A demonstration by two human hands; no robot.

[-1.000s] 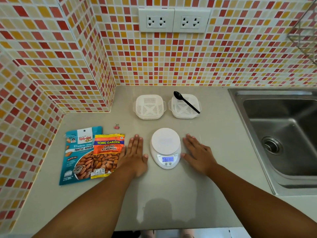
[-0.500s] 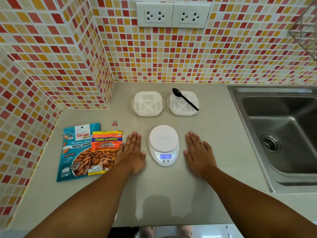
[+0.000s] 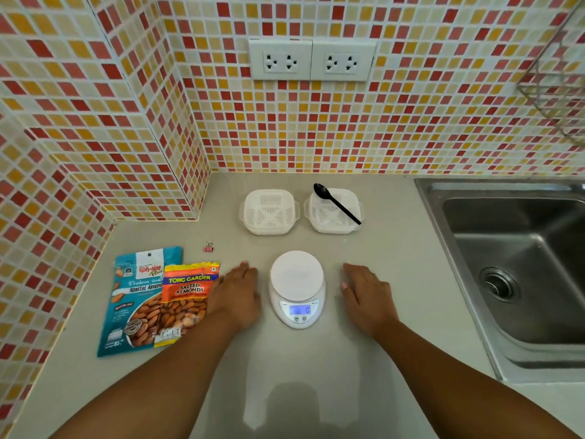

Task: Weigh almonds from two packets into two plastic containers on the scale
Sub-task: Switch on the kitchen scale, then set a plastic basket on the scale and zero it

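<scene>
Two white slotted plastic containers (image 3: pixel 269 211) (image 3: pixel 333 211) sit side by side near tiled wall, well behind scale; black spoon (image 3: pixel 336 203) lies across right one. Steel sink (image 3: pixel 519 267) at right, pink binder clip (image 3: pixel 208 247) left of centre. Left hand (image 3: pixel 235 296) and right hand (image 3: pixel 367 297) lie flat on counter, fingers straight, holding nothing, flanking white digital scale (image 3: pixel 297 288); lit display reads 0, platform bare. Blue roasted-almond packet (image 3: pixel 136 299) and orange salted-almond packet (image 3: pixel 185 299) overlap, unopened, just left of left hand.

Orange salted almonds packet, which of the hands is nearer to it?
Left. The left hand lies flat at the orange salted almonds packet's right edge; the right hand rests beyond the scale.
</scene>
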